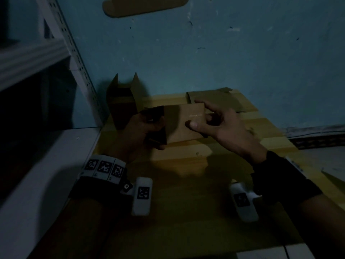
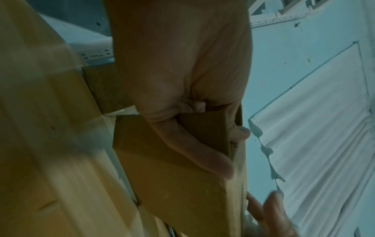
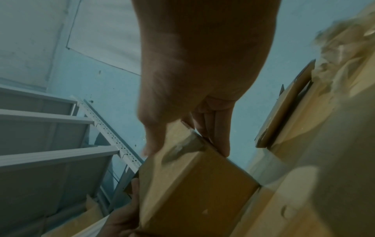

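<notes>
Both of our hands hold a small brown cardboard box (image 1: 183, 124) in the air, above the back half of the yellow wooden surface (image 1: 186, 184). Our left hand (image 1: 143, 133) grips the box's left end, where dark flaps stand open, with its fingers curled round that end. From the left wrist camera, one finger (image 2: 202, 152) lies flat across a side panel. Our right hand (image 1: 224, 124) pinches the right end, thumb on the near face and fingers tucked behind. The box sits roughly level, its long side running left to right between the two hands. Behind it, at the surface's back left corner, an open brown cardboard carton (image 1: 121, 107) stands upright with its flaps raised. At the back right, a flat brown cardboard sheet (image 1: 214, 100) lies on the surface. A white metal shelf rack (image 1: 33, 53) rises at our left, against a blue-green wall (image 1: 224, 53).
</notes>
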The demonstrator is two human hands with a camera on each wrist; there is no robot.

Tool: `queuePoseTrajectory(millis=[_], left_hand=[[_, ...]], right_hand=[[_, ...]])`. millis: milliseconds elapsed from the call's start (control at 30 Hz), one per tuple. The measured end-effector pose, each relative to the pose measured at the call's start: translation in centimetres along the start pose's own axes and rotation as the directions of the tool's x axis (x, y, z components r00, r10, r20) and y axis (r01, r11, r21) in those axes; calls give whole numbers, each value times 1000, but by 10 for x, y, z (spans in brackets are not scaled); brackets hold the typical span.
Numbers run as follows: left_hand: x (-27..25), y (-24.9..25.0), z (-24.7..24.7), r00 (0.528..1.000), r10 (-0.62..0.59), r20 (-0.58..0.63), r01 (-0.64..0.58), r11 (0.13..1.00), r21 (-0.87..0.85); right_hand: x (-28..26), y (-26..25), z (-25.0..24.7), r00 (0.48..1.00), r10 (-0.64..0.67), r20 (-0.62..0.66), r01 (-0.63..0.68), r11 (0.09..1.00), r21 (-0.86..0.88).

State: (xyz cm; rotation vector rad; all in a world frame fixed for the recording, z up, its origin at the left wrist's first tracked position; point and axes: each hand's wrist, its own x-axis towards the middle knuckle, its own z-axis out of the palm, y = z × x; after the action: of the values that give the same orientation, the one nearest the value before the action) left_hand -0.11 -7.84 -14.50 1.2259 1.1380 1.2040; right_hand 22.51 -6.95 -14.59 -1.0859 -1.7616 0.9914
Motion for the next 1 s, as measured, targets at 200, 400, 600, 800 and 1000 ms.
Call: queuePoseTrajectory(millis=[200,400,600,800,1000], left_hand=[[-1,-1,-1,1000,4,31,-3,1000,-21],[-1,0,-5,999,18,51,-17,1000,-14],[0,1,-8,1000,4,16,-4,999,-47],[-1,1,-11,1000,-11,26,13,997,-70],[-2,1,-9,1000,-3,13,3,998,-66]], right_hand=[[6,3,-1,999,33,37,-35,998,60],[5,7,-10,994,8,113,-8,1000,-2],[5,9,-13,993,-28,118,21,998,60],[3,4,-9,997,-29,74,24,998,65],[3,1,5,999,-20,-46,25,994,103]])
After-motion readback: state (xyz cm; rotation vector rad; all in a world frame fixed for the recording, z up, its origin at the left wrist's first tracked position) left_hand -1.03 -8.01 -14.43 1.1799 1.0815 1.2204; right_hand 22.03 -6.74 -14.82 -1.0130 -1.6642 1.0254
